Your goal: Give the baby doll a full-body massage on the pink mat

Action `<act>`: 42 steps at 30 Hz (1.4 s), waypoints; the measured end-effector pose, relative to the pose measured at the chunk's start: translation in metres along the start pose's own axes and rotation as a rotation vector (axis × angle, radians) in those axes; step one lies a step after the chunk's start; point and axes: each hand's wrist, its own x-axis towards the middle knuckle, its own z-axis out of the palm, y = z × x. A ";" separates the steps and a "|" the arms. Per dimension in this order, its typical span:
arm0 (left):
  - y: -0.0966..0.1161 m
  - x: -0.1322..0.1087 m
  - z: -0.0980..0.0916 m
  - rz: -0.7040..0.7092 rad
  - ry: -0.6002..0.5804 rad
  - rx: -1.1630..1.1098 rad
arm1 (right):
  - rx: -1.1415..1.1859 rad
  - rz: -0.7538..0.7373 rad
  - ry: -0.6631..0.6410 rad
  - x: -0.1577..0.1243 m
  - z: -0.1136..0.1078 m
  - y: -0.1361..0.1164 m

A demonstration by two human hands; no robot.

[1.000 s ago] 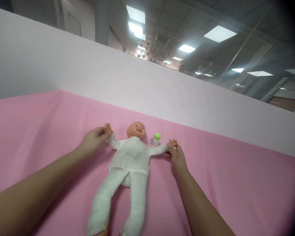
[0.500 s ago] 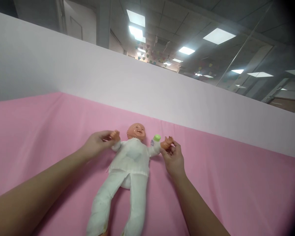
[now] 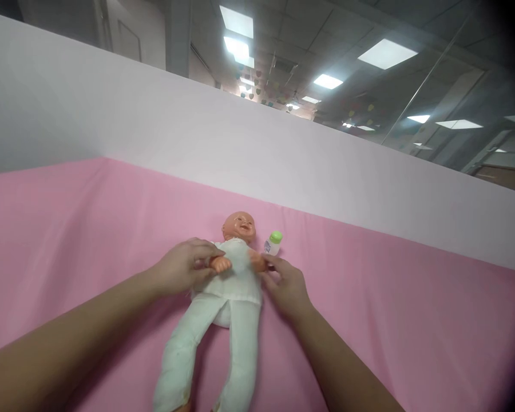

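Observation:
A baby doll (image 3: 239, 286) with a hard plastic head and a white cloth body lies face up, its head away from me. My left hand (image 3: 187, 264) is closed around one of its arms near the plastic hand, which rests over the chest. On the other side my right hand (image 3: 288, 284) grips the doll's other arm by its plastic hand, also brought in over the chest. Just beyond my right hand is a small white bottle (image 3: 273, 245) with a light green cap, touched by neither hand.
Under the doll spreads a pink sheet (image 3: 395, 320) with soft creases. A white wall or partition (image 3: 257, 151) runs along its far edge. Above that, glass panels show ceiling lights (image 3: 387, 54) and hanging heart-shaped decorations.
Both my hands have moved inward, bringing the doll's arms from spread out at its sides to over its chest. The bottle now shows more fully.

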 end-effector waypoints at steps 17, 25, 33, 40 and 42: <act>-0.084 0.008 -0.024 -0.771 0.301 -0.205 | 0.385 0.680 0.254 0.014 -0.043 0.072; -0.014 0.002 -0.007 -0.277 0.286 -0.274 | 0.165 0.150 0.266 0.003 -0.021 0.010; 0.012 -0.002 -0.003 0.039 -0.163 -0.139 | -0.053 -0.163 -0.272 -0.005 -0.009 -0.028; 0.007 0.000 0.001 -0.080 0.022 -0.115 | 0.120 0.083 -0.042 0.000 -0.007 -0.006; 0.002 0.001 -0.001 -0.203 0.137 -0.125 | 0.265 0.204 0.104 0.004 -0.009 0.006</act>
